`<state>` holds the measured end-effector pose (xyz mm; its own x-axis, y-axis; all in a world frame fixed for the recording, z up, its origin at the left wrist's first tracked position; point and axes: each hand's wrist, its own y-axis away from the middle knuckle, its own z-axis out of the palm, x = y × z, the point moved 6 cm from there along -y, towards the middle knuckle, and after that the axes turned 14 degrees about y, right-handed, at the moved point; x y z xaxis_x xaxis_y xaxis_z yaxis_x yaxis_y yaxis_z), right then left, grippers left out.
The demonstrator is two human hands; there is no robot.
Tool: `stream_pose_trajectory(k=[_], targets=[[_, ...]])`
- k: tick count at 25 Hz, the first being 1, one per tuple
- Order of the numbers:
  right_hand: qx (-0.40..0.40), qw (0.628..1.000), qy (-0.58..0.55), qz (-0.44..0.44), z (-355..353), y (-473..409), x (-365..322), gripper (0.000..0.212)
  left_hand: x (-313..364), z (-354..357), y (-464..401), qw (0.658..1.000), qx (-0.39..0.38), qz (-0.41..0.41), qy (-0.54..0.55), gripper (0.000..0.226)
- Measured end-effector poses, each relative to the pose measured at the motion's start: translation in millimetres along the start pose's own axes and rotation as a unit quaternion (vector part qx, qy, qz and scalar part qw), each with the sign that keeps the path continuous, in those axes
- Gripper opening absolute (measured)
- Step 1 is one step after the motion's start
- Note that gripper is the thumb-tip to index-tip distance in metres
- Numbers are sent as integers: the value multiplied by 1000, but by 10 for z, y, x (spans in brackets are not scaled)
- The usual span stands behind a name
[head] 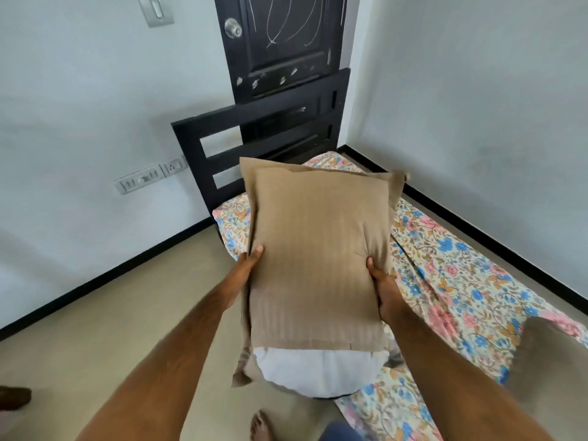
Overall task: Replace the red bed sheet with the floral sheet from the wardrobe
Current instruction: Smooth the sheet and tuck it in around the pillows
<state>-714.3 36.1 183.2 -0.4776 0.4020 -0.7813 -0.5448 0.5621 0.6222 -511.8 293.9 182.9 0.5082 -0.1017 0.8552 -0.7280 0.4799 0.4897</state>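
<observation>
The floral sheet [451, 275] covers the bed, its long axis running from the dark headboard [254, 144] at frame centre down to the lower right, wrinkled along the right edge. Above it, blocking the middle, is 1 tan pillow [318, 249], long axis pointing toward the headboard, white inner showing at its near end. The left hand [245, 268] and right hand [386, 291] each clamp a long side, thumbs on top.

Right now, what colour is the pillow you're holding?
The pillow has a light brown, faintly striped cover, with white showing at its open end. The head view shows it best.
</observation>
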Motion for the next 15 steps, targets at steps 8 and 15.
stream_pose_trajectory(k=[8,15], targets=[[32,998,-48,17,997,-1148,-444,47,386,-680,-1472,998,-47,-46,-19,87],[33,999,-20,9,1658,-2604,-1676,59,1958,-537,-2731,996,-83,-37,-17,59]])
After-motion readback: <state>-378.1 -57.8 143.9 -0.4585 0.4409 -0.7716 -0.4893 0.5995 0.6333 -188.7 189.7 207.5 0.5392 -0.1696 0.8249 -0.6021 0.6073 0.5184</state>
